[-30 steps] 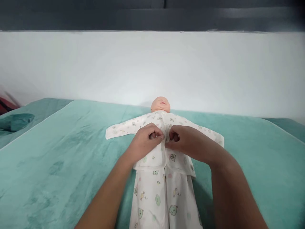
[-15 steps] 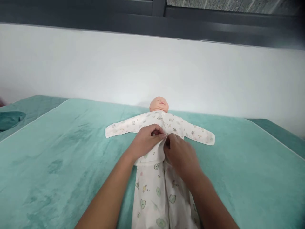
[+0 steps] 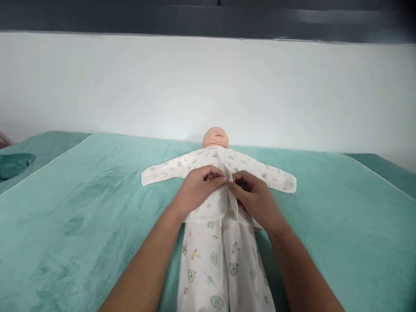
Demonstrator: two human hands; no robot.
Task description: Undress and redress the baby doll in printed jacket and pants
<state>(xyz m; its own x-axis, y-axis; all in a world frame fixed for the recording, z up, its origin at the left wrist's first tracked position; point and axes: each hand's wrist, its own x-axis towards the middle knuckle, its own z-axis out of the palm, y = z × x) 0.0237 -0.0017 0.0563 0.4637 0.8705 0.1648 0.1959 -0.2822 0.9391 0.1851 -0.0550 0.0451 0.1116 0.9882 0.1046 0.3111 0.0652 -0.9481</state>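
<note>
A baby doll (image 3: 215, 137) lies face up, its arms stretched out in a long-sleeved white printed shirt (image 3: 169, 168). White pants (image 3: 208, 268) with green animal prints cover its legs. Over the middle of the chest, my left hand (image 3: 203, 186) pinches the left front edge of the shirt between thumb and fingers. Facing it, my right hand (image 3: 251, 193) pinches the other front edge. The fingertips of both hands nearly meet. Below them the front of the shirt parts, with the right-hand flap folded up. Any fastener between the fingers is hidden.
A teal plush cover (image 3: 97, 216) with pale piping lies under the doll. Behind the head rises a white wall (image 3: 130, 86), with a dark frame (image 3: 162, 19) above. Darker teal fabric (image 3: 16, 164) shows at the far left.
My right hand has turned, its thumb now showing, and draws its edge of the shirt slightly up and open. My left hand keeps its pinch. The view has tilted down a little.
</note>
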